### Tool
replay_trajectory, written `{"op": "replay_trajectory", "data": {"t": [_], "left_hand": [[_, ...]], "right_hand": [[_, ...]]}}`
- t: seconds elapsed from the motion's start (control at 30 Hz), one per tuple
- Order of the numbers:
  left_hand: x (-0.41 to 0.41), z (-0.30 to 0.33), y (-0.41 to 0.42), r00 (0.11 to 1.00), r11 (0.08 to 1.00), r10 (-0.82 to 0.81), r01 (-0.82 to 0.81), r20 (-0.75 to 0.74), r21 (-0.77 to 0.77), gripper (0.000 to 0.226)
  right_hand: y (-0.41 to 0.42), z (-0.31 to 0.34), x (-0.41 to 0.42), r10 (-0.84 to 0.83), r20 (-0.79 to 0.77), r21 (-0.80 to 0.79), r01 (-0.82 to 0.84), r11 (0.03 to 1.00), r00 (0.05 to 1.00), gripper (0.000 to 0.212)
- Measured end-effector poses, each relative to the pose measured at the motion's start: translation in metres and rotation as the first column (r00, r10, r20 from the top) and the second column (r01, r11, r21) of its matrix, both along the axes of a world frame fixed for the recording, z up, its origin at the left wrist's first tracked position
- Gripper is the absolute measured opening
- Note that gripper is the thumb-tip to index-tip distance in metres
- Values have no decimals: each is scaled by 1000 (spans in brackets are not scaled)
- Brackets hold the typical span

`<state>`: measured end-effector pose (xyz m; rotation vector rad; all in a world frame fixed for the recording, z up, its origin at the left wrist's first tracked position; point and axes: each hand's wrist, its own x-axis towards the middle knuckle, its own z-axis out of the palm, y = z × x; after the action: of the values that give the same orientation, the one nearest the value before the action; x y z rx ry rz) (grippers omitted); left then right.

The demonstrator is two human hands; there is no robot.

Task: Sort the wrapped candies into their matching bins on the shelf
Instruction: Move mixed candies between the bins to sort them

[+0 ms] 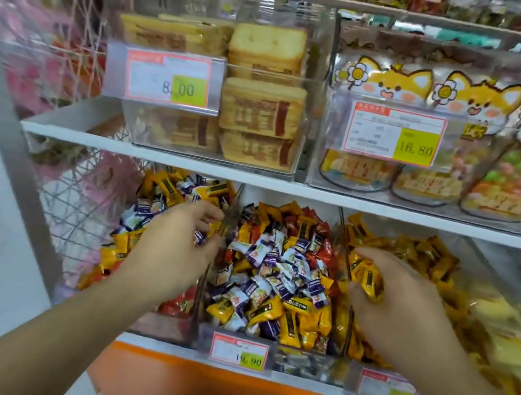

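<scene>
Pink netting [76,67] is hanging blurred at the far left, beside the white shelf [161,159]. On the upper level, a clear bin of toast-like biscuit packs [261,107] is carrying an 8.00 price tag [168,78], and to its right a bin of fox-faced candy bags [467,143] is showing a 16.80 tag [395,134]. Below, the left bin [145,212] is holding mixed yellow, purple-white and red wrapped candies. The left hand [181,242] is reaching over the clear divider between the left and middle bins, its grip curling around a purple-white candy [199,239] at the fingertips. The middle bin [277,270] is heaped with purple-white, yellow and red candies above a 19.90 tag [240,352]. The right hand [398,298] is hovering at the edge of the right bin [432,259], its grip clenching a bunch of yellow candies [367,275]. Paler yellow packs [503,330] are lying blurred at the far right.
</scene>
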<state>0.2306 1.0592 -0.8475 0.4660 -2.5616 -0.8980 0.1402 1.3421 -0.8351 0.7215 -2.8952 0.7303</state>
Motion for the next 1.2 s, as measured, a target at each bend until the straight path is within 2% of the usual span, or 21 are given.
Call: {"op": "replay_trajectory", "data": {"t": [0.13, 0.3, 0.43, 0.6, 0.87, 1.1, 1.2], "left_hand": [[-23, -1, -31, 997, 993, 69, -71, -17, -90, 41], [-61, -6, -58, 998, 993, 21, -15, 51, -119, 55], [-80, -18, -68, 993, 992, -8, 22, 115, -120, 44], [-84, -15, -65, 996, 986, 41, -28, 78, -163, 42], [-84, -16, -59, 995, 993, 26, -15, 94, -115, 35], [-83, -19, -57, 999, 998, 46, -47, -10, -41, 29], [-81, -14, -57, 994, 997, 78, -79, -79, -11, 17]], "right_hand": [[-14, -9, 3, 25, 27, -24, -25, 999, 999, 47], [-22, -19, -5, 23, -18, -65, -24, 998, 1000, 47], [-25, -27, -13, 35, -35, -78, -37, 996, 999, 45], [-27, -31, -17, 34, -51, -98, -38, 994, 998, 40], [-27, -28, -10, 16, -57, -90, -21, 996, 998, 37], [-28, -26, -8, 10, -33, -81, -12, 997, 999, 38], [-29, -26, -9, 11, -21, -89, -13, 996, 1000, 38]]}}
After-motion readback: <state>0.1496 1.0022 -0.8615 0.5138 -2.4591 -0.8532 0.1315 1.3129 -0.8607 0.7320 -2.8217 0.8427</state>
